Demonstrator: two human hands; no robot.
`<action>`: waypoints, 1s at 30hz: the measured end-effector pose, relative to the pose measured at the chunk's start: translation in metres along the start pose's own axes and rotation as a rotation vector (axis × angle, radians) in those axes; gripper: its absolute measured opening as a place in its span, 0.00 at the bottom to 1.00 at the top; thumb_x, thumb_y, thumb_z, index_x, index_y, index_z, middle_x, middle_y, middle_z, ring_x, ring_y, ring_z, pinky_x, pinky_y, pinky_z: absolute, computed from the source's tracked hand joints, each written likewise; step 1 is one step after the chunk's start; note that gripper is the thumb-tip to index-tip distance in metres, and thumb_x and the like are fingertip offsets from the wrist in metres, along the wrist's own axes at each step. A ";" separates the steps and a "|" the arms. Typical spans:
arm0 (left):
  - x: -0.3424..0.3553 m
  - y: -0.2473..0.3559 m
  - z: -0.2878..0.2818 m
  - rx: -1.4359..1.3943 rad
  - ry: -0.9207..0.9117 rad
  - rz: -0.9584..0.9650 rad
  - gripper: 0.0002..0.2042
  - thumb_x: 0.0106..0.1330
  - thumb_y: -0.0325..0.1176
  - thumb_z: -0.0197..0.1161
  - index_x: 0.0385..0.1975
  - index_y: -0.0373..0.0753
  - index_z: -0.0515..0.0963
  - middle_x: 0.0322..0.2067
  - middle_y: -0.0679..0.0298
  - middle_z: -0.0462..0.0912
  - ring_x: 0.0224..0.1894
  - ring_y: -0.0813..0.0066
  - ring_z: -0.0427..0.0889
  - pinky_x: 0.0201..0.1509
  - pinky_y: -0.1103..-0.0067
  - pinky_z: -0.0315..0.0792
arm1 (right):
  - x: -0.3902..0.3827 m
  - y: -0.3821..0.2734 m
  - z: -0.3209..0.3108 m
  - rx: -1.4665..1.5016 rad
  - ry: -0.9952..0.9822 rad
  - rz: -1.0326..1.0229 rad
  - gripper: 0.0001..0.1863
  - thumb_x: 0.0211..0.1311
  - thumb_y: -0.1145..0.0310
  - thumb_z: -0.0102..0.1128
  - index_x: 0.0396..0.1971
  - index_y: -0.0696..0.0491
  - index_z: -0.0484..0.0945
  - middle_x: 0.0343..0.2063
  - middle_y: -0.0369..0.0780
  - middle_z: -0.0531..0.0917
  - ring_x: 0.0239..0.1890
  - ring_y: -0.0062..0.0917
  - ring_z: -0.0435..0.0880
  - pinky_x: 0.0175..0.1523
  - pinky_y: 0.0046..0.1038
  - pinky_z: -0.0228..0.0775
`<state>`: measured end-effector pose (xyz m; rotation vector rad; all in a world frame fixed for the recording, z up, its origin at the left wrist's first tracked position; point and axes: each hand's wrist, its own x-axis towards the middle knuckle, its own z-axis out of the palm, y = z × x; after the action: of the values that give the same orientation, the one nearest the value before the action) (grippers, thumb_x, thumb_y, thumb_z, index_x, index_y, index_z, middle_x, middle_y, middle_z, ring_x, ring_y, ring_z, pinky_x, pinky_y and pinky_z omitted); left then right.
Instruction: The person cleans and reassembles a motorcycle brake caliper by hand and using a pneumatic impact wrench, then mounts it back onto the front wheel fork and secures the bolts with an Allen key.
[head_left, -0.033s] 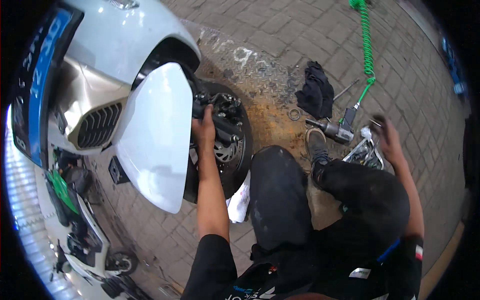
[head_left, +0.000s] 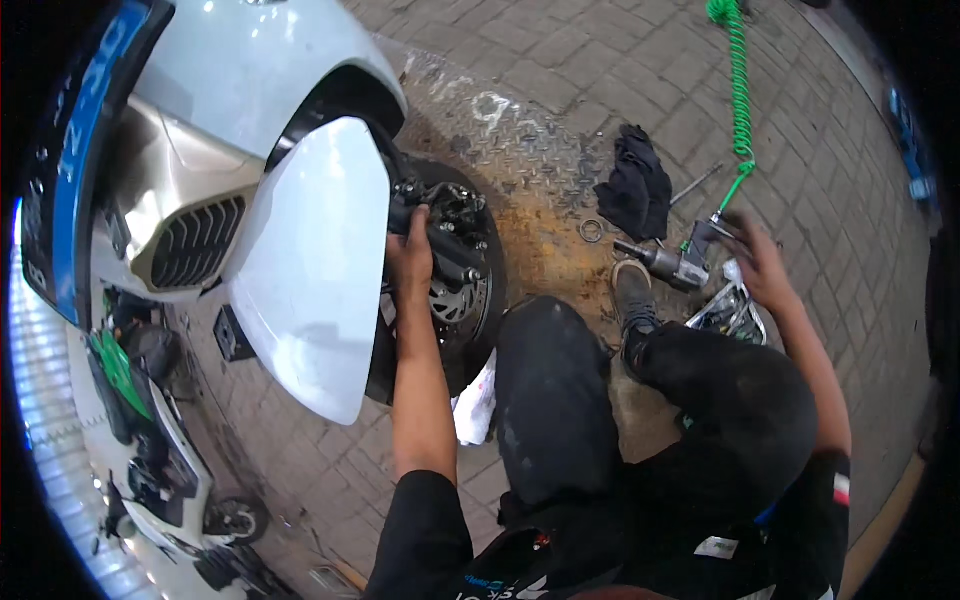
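Observation:
I crouch beside a white scooter. Its front wheel (head_left: 470, 300) sits under a white fender (head_left: 315, 270). My left hand (head_left: 410, 255) is stretched out to the wheel, with its fingers wrapped over the black brake caliper (head_left: 445, 225) by the disc. My right hand (head_left: 755, 260) is out to the right and blurred, just above the grey air impact wrench (head_left: 670, 265) lying on the pavers. Whether it touches the wrench is unclear. A green coiled hose (head_left: 740, 90) runs from the wrench up to the top edge.
A black rag (head_left: 635, 185), a small metal ring (head_left: 591, 231) and a metal rod (head_left: 695, 185) lie on the ground. A shiny tray of tools (head_left: 730, 312) sits under my right forearm. A rusty checker plate (head_left: 540, 170) lies beneath the wheel. Another scooter (head_left: 160, 470) stands at the lower left.

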<state>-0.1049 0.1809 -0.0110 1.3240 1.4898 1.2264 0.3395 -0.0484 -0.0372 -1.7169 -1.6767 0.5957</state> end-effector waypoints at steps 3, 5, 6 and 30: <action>0.003 -0.012 -0.007 -0.092 -0.016 -0.017 0.21 0.63 0.39 0.68 0.50 0.30 0.77 0.47 0.56 0.82 0.48 0.63 0.80 0.56 0.72 0.69 | 0.135 -0.063 0.061 0.047 -0.336 -0.234 0.21 0.65 0.73 0.58 0.58 0.56 0.71 0.45 0.49 0.82 0.48 0.42 0.83 0.52 0.37 0.72; -0.003 -0.001 -0.007 -0.108 -0.067 -0.093 0.23 0.63 0.42 0.68 0.52 0.31 0.77 0.48 0.57 0.82 0.50 0.64 0.79 0.58 0.72 0.68 | 0.183 -0.085 0.101 -0.124 -0.291 -0.400 0.18 0.65 0.68 0.60 0.54 0.54 0.74 0.37 0.49 0.83 0.40 0.46 0.82 0.46 0.39 0.72; -0.002 -0.003 -0.008 -0.107 -0.043 -0.098 0.23 0.63 0.42 0.68 0.52 0.31 0.77 0.48 0.57 0.82 0.50 0.64 0.79 0.58 0.72 0.68 | 0.198 -0.096 0.116 -0.123 -0.215 -0.487 0.17 0.65 0.66 0.60 0.52 0.54 0.76 0.33 0.49 0.83 0.37 0.49 0.80 0.43 0.40 0.72; -0.026 0.022 0.068 -0.997 0.045 -0.387 0.18 0.75 0.47 0.54 0.58 0.45 0.71 0.46 0.66 0.79 0.48 0.74 0.80 0.53 0.73 0.79 | 0.190 -0.142 0.185 1.112 0.109 -0.346 0.11 0.75 0.72 0.48 0.51 0.61 0.70 0.47 0.46 0.80 0.51 0.32 0.81 0.58 0.36 0.75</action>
<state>-0.0300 0.1658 -0.0061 0.3267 0.8589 1.4325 0.1221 0.1602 -0.0374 -0.6301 -1.1300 0.9815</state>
